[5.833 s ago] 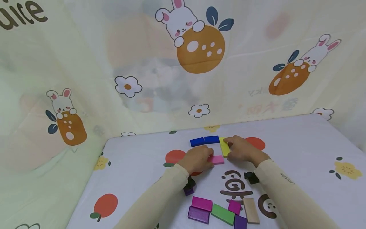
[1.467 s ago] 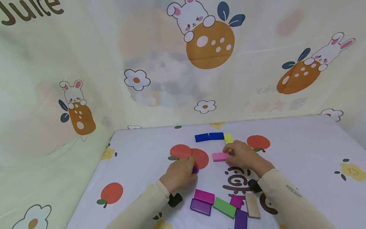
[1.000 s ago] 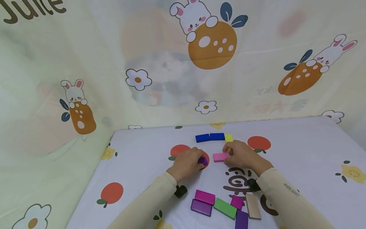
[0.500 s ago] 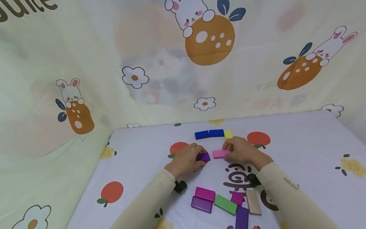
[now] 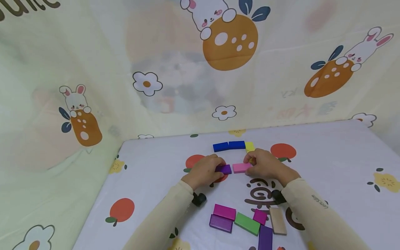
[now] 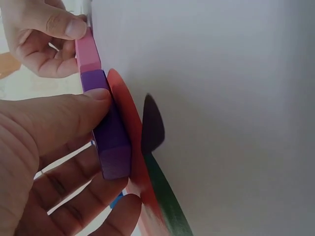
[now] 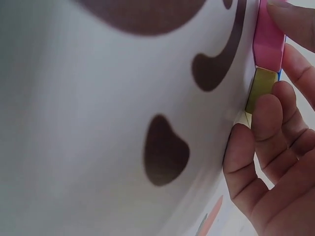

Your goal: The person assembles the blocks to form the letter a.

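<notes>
My left hand (image 5: pixel 203 170) pinches a purple block (image 5: pixel 224 169) between thumb and fingers, low over a printed red fruit on the cloth. Just right of that block lies a pink block (image 5: pixel 241 168), nearly in line end to end with it. My right hand (image 5: pixel 267 163) grips the pink block's right end; in the right wrist view the thumb presses on the pink block (image 7: pixel 269 39). A yellow block (image 5: pixel 250 146) runs back from there, partly hidden by the right hand's fingers. The left wrist view shows the purple block (image 6: pixel 115 135) under the left thumb.
Two blue blocks (image 5: pixel 236 144) form a row behind, meeting the yellow one. Nearer me lie a magenta block (image 5: pixel 225 211), a glossy purple block (image 5: pixel 220 223), a green block (image 5: pixel 247 223), a small magenta block (image 5: pixel 260 216), a beige block (image 5: pixel 278 221) and a dark purple block (image 5: pixel 265 238).
The left hand has taken the purple block from the near left and carried it back and right, up beside the pink block. The right hand has shifted from the yellow block to the pink one.
</notes>
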`<move>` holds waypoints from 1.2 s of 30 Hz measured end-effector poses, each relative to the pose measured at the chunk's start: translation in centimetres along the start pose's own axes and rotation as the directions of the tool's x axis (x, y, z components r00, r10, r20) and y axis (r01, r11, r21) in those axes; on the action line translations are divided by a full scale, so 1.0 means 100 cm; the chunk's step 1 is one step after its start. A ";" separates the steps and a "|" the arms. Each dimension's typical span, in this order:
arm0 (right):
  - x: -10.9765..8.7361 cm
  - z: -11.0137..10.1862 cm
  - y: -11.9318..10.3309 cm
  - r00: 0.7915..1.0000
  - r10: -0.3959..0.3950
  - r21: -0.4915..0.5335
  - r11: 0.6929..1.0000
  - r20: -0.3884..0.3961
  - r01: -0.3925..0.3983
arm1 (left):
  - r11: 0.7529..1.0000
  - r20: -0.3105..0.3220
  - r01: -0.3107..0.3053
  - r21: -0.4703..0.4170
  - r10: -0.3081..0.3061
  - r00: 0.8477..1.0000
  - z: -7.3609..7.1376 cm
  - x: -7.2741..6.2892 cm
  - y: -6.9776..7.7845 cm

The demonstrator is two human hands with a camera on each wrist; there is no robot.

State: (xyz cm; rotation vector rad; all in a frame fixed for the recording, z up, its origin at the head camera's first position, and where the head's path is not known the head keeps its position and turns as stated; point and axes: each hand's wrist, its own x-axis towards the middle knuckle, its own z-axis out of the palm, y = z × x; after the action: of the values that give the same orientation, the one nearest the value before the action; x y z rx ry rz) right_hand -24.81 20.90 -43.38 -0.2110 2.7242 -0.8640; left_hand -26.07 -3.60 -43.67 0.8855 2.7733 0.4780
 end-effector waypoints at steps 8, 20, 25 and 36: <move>0.000 0.001 0.001 1.000 -0.007 -0.006 1.000 -0.009 0.007 | 1.000 -0.005 -0.009 0.000 0.009 1.000 0.000 0.001 0.001; -0.002 0.002 -0.001 1.000 -0.007 0.007 1.000 -0.021 0.007 | 1.000 0.002 -0.004 -0.024 0.004 1.000 0.000 0.003 0.001; -0.001 0.002 0.001 0.999 -0.018 -0.001 1.000 -0.028 0.018 | 1.000 -0.005 0.001 -0.029 -0.002 1.000 0.001 0.004 0.001; -0.002 0.001 0.000 0.999 -0.030 -0.001 1.000 -0.021 0.030 | 1.000 -0.007 0.011 -0.024 -0.011 1.000 0.002 0.006 0.001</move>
State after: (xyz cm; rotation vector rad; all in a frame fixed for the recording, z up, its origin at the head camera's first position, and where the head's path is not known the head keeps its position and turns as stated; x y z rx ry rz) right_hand -24.58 20.83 -43.42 -0.2452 2.7474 -0.8781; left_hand -26.41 -3.13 -43.90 0.8649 2.7713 0.5126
